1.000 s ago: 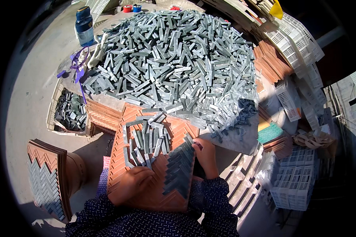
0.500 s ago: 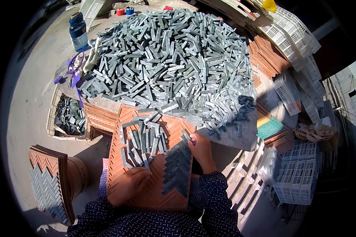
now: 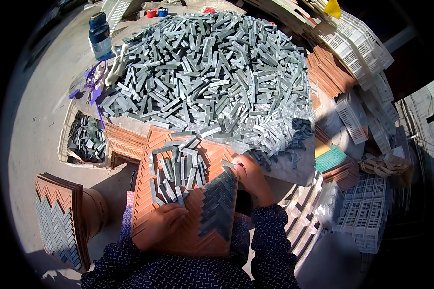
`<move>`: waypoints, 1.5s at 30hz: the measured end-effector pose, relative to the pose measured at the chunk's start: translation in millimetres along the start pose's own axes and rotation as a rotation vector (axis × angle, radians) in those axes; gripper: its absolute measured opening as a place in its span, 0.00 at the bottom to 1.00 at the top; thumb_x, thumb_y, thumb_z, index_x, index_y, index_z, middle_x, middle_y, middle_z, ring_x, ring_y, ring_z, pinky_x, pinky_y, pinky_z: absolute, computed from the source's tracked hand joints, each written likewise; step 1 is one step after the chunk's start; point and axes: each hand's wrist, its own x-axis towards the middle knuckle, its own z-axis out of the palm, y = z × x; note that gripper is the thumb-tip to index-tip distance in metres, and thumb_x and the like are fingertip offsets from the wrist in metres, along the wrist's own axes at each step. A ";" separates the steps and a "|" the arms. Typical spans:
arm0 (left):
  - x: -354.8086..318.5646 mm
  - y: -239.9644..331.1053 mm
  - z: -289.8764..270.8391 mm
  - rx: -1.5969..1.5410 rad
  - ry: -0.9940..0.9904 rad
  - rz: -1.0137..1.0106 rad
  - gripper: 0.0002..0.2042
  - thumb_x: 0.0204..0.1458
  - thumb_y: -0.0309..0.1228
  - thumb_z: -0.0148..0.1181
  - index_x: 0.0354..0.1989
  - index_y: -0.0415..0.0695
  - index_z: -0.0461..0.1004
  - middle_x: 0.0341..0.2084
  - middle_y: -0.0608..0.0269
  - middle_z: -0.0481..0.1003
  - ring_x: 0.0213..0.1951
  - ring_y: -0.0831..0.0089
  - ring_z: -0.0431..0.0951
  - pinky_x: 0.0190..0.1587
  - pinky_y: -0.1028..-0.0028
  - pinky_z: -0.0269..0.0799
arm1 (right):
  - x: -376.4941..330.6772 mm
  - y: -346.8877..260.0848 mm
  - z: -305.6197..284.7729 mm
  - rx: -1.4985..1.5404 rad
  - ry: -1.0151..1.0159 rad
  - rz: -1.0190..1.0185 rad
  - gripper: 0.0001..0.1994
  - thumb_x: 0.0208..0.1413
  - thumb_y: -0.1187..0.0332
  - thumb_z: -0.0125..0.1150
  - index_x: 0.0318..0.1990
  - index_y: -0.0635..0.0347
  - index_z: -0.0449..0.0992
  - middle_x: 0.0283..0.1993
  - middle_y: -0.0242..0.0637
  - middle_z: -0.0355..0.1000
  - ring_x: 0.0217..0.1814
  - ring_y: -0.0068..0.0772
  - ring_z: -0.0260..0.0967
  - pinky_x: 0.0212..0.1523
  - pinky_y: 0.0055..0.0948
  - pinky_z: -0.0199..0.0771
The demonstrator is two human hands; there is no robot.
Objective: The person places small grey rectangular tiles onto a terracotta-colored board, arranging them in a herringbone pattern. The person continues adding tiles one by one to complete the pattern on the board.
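Note:
An orange board (image 3: 190,243) with herringbone grooves leans between my body and the table. Dark grey stone strips (image 3: 218,204) fill its right side in a zigzag pattern. My right hand (image 3: 253,179) is at the board's upper right edge, thumb and fingers pinching a grey stone strip (image 3: 228,164) at the top of the laid pattern. Lower left on the board rests my left hand (image 3: 163,225), its fingers curled; whether they hold anything is hidden. Just above those fingers lies a loose heap of strips (image 3: 181,168), one strip's end close to the fingertips.
Beyond the board, a large pile of grey strips (image 3: 207,72) covers the table. At left stand a crate of strips (image 3: 87,139), stacked boards (image 3: 58,216) and a blue bottle (image 3: 100,38). White plastic crates (image 3: 364,207) and a slatted pallet (image 3: 299,221) are on the right.
My right hand has shifted slightly right, and the strip in its fingers now lies at a flatter angle. The left hand has stayed in place on the board.

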 end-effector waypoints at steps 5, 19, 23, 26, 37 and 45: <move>0.5 -1.4 3.8 -0.002 -0.008 0.002 0.08 0.51 0.25 0.60 0.39 0.39 0.76 0.37 0.55 0.76 0.39 0.59 0.78 0.42 0.68 0.75 | 9.8 11.2 -7.1 0.062 -0.234 -0.054 0.08 0.52 0.70 0.52 0.32 0.66 0.74 0.32 0.47 0.71 0.36 0.47 0.68 0.40 0.35 0.69; -0.5 -7.9 6.0 0.005 0.021 0.010 0.08 0.50 0.23 0.61 0.39 0.40 0.76 0.36 0.55 0.77 0.38 0.59 0.79 0.40 0.67 0.76 | 26.5 10.6 39.6 0.013 -0.316 -0.239 0.06 0.46 0.73 0.58 0.31 0.65 0.76 0.32 0.47 0.74 0.36 0.51 0.71 0.38 0.38 0.71; -0.5 -7.9 5.4 0.014 0.010 -0.006 0.08 0.50 0.23 0.61 0.39 0.40 0.76 0.37 0.55 0.77 0.39 0.59 0.79 0.42 0.67 0.76 | 25.9 -12.3 34.8 -0.008 -0.179 -0.071 0.07 0.48 0.72 0.60 0.34 0.64 0.76 0.30 0.44 0.75 0.33 0.46 0.73 0.35 0.34 0.72; 1.1 -6.9 6.1 -0.003 0.003 0.017 0.09 0.49 0.23 0.60 0.39 0.41 0.76 0.38 0.56 0.77 0.40 0.60 0.78 0.42 0.67 0.75 | 28.7 -19.7 50.5 0.076 -0.099 0.035 0.08 0.49 0.70 0.63 0.34 0.64 0.75 0.29 0.41 0.75 0.31 0.38 0.75 0.33 0.31 0.72; 93.1 -29.8 26.2 0.642 -0.024 0.467 0.16 0.45 0.29 0.55 0.44 0.39 0.73 0.48 0.56 0.71 0.53 0.61 0.70 0.55 0.63 0.65 | 45.5 4.6 75.8 0.165 -0.267 0.318 0.11 0.47 0.75 0.65 0.39 0.69 0.76 0.35 0.41 0.78 0.35 0.28 0.75 0.37 0.27 0.73; 81.5 -32.8 10.2 0.634 -0.061 0.253 0.15 0.47 0.28 0.51 0.45 0.41 0.73 0.40 0.58 0.68 0.48 0.60 0.67 0.51 0.67 0.66 | 32.7 -37.3 65.3 -0.197 -0.206 0.121 0.08 0.47 0.75 0.59 0.37 0.65 0.74 0.34 0.51 0.75 0.38 0.50 0.74 0.39 0.42 0.73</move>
